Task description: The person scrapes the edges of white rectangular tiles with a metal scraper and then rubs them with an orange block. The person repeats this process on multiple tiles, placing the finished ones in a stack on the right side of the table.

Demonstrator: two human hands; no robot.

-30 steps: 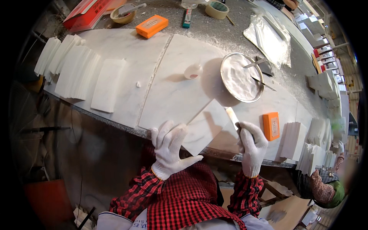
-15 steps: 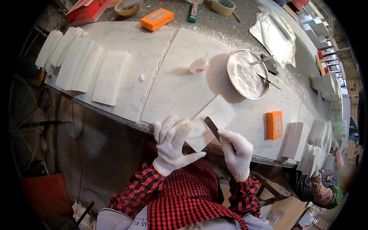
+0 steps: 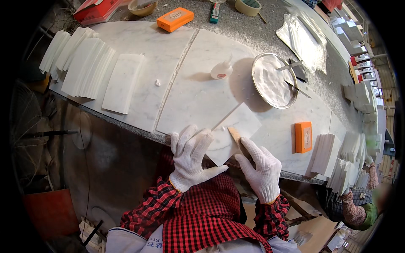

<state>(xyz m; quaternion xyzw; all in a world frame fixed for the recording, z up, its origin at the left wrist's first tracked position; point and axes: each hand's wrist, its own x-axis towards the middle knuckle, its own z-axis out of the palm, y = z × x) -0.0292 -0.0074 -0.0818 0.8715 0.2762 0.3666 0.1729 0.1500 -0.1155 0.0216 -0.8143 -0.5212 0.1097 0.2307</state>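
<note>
A square white marble tile (image 3: 249, 120) with grey veining lies cornerwise on the bench, its near corner sticking out past the front edge. My left hand (image 3: 190, 158), in a white knitted glove, is at its left side with fingers spread and thumb apart near the near corner. In my gloved right hand (image 3: 263, 173) is a narrow flat blade-like tool (image 3: 234, 135), its tan-looking end over the tile; the rest is hidden by my fingers. A tiny white lump (image 3: 223, 127) sits on the tile. Beyond stands a small squeeze bottle (image 3: 221, 71).
A round metal bowl of white paste (image 3: 272, 80) holds two spatulas. White tile stacks stand at left (image 3: 86, 69) and right (image 3: 325, 154). Orange boxes lie at right (image 3: 303, 137) and back (image 3: 175, 19), near a tape roll (image 3: 247, 7). Another person's sleeve (image 3: 351, 206) shows far right.
In my right hand the tool has turned from a dark grey face to a tan-looking one, and the fingers have shifted along it. My left hand stays beside the tile.
</note>
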